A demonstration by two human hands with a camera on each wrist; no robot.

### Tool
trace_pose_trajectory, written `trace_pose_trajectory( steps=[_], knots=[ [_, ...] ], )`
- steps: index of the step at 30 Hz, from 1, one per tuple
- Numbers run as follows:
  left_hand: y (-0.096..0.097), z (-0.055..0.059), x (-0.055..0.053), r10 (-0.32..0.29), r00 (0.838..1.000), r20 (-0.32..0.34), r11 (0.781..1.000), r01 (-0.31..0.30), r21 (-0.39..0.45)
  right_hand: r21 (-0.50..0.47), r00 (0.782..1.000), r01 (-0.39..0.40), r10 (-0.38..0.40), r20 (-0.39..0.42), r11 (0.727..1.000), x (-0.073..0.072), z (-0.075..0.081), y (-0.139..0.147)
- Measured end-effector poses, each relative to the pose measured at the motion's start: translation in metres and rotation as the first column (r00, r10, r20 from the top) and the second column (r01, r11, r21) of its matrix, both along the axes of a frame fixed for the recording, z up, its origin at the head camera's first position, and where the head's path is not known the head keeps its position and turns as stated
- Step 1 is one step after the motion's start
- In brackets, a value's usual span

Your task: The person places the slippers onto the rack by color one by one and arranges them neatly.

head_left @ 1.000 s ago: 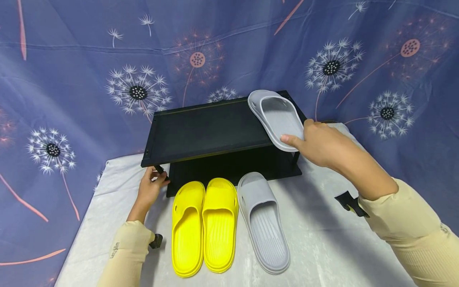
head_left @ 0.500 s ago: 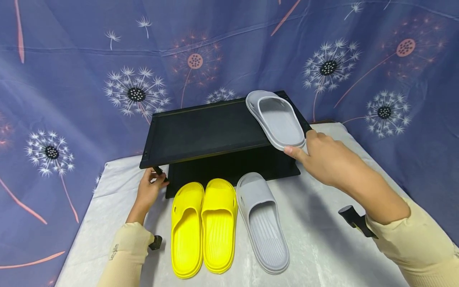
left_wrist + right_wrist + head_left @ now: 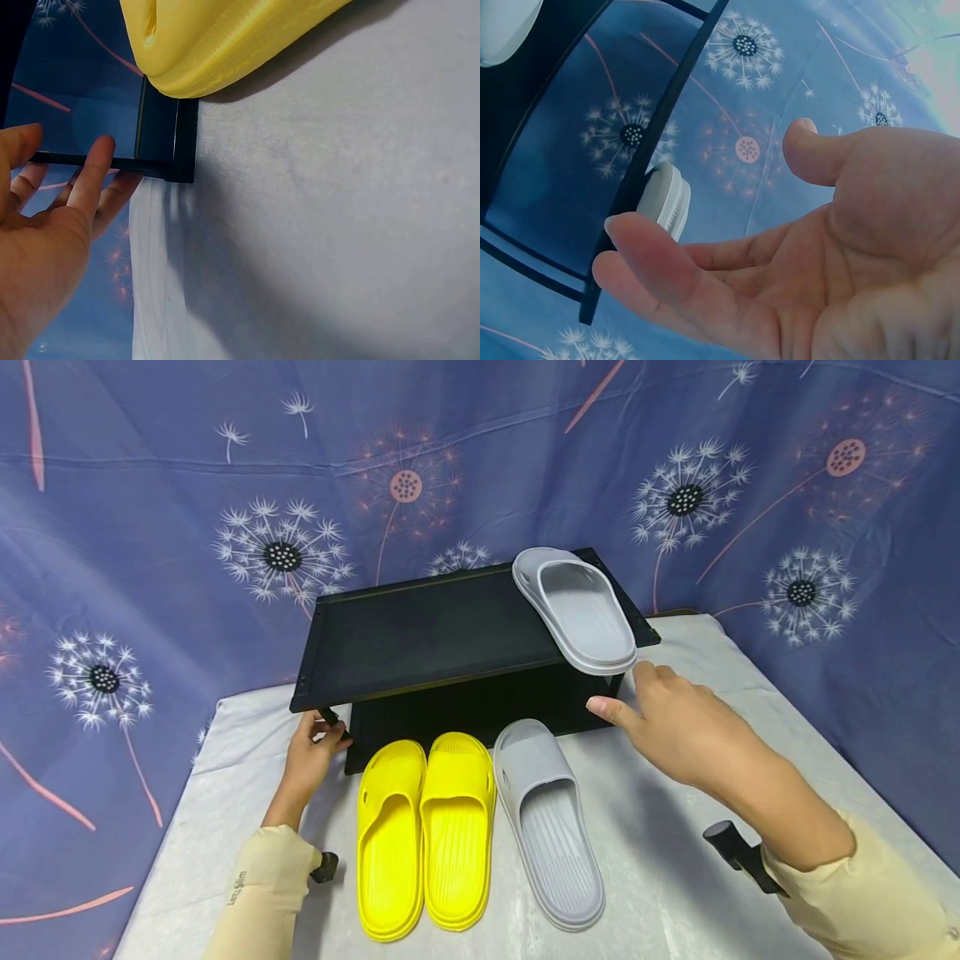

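At the left end of a black two-tier shoe rack (image 3: 427, 639), my left hand (image 3: 309, 753) holds a side post, its fingers on both sides of the thin bar in the left wrist view. A grey slipper (image 3: 588, 618) lies on the right end of the top shelf, its heel over the front edge. My right hand (image 3: 682, 727) is just below and right of that heel, holding nothing, with thumb and fingers spread in the right wrist view. On the table before the rack lie two yellow slippers (image 3: 392, 852), side by side, and a second grey slipper (image 3: 555, 835) to their right.
The rack stands on a table with a white cloth (image 3: 660, 860). A blue dandelion-print curtain (image 3: 480, 460) hangs behind and at both sides. The lower shelf (image 3: 480, 710) shows dark beneath the top one.
My right hand has let go of the grey slipper's heel and moved down, away from it. The slipper stays on the top shelf. My left hand keeps its place at the post.
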State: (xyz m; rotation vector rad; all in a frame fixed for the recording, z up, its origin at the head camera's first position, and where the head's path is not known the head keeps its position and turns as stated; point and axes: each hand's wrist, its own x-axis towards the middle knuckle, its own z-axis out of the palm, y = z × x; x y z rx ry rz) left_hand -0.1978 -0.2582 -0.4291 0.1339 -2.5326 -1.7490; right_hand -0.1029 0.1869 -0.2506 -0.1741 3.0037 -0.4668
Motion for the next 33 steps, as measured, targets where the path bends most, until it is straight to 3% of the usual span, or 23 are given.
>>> trace_pose_trajectory(
  steps=[33],
  knots=[
    [-0.002, -0.003, -0.003, -0.013, 1.000, -0.015, 1.000, 0.013, 0.013, -0.027, 1.000, 0.000, 0.001, 0.026, 1.000, 0.032, -0.057, -0.016]
  ],
)
